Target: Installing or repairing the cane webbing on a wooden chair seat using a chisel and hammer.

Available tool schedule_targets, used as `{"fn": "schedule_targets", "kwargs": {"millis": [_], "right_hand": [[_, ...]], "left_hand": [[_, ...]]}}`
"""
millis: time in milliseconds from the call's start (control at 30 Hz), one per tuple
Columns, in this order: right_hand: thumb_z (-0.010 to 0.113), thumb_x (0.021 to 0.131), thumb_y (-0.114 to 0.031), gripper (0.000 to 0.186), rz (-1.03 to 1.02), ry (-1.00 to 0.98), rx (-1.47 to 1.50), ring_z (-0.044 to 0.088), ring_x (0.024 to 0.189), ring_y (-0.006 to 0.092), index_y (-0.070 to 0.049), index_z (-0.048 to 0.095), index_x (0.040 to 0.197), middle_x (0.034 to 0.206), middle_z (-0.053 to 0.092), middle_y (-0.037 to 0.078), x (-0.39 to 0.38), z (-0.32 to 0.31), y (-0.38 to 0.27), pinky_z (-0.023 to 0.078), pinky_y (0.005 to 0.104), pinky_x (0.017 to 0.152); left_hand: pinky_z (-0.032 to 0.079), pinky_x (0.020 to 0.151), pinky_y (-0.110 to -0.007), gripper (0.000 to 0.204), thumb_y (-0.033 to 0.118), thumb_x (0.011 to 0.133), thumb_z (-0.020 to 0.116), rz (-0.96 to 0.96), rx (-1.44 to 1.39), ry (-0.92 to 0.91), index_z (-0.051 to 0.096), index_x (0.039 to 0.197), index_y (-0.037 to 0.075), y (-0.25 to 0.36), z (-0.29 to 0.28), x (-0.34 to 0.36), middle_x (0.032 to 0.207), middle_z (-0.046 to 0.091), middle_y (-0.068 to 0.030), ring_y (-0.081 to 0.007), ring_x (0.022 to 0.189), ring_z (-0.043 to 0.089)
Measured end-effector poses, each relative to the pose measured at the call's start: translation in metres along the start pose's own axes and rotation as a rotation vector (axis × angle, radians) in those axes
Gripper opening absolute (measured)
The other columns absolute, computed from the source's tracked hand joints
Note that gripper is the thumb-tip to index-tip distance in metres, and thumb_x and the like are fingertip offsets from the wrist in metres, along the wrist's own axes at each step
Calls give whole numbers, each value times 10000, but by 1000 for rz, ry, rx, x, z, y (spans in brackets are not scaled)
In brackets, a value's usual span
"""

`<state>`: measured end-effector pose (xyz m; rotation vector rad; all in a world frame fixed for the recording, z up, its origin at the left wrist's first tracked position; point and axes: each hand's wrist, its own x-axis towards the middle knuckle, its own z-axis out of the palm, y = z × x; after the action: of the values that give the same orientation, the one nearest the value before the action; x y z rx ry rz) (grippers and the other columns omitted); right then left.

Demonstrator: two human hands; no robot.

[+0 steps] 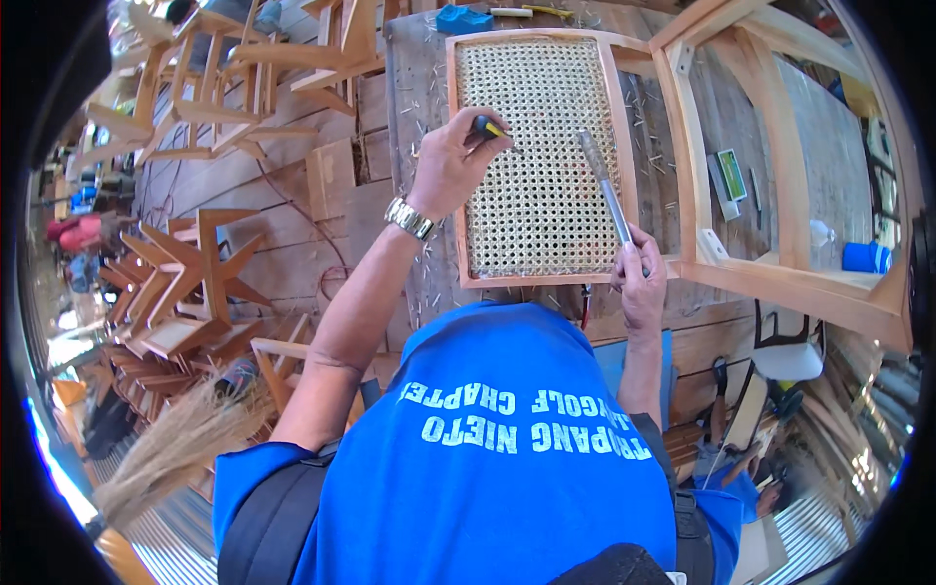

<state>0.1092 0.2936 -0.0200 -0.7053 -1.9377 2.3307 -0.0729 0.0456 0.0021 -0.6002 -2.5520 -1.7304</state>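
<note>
A wooden chair frame lies on the workbench, its back panel (546, 210) filled with woven cane webbing. Above the upper left part of the weave, my left hand (451, 166) is closed around a screwdriver (492, 128) with a yellow-and-black handle; its thin tip shows only faintly. My right hand (641, 276) grips a hammer (606, 190) by the lower end of its shaft, near the panel's lower right corner. The hammer's metal head is over the cane, apart from the screwdriver. A metal-band watch is on my left wrist.
The chair's legs and rails (780, 278) extend right. A green-and-white box (729, 177) and a blue cup (866, 257) are among them. A blue tool (463, 19) sits at the bench's far edge. Wood slivers litter the bench (414, 195). Stacked chair frames (200, 268) stand left; another person (731, 478) is lower right.
</note>
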Motion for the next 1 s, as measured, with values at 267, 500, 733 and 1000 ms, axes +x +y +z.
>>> {"fn": "schedule_targets", "kwargs": {"millis": [267, 500, 733, 1000], "right_hand": [[492, 1038, -112, 314, 7, -56, 5, 374, 559, 5, 4, 510, 1329, 720, 471, -38, -5, -7, 2, 314, 170, 480], [495, 1042, -127, 310, -44, -82, -11, 390, 555, 12, -8, 510, 1328, 724, 476, -36, -10, -3, 4, 322, 174, 477], [500, 1038, -120, 300, -54, 30, -78, 405, 558, 21, -24, 523, 1321, 721, 485, -41, -12, 14, 28, 329, 178, 473], [506, 1031, -130, 311, -100, -92, -93, 431, 620, 19, -5, 539, 1313, 742, 491, -45, -8, 17, 11, 353, 177, 534]], "left_hand": [[541, 688, -311, 246, 155, 872, 756, 5, 176, -106, 642, 1074, 75, 8, 8, -6, 865, 727, -106, -180, 755, 712], [530, 690, -313, 240, 187, 873, 761, -11, 180, -79, 644, 1054, 82, 8, 14, -13, 858, 716, -98, -179, 745, 693], [521, 682, -320, 224, 191, 875, 759, 48, 206, -69, 653, 1051, 102, -4, 20, -19, 837, 709, -84, -173, 731, 673], [539, 689, -295, 258, 187, 861, 779, 6, 171, 7, 665, 1059, 68, -12, 18, -5, 856, 738, -75, -120, 749, 691]]}}
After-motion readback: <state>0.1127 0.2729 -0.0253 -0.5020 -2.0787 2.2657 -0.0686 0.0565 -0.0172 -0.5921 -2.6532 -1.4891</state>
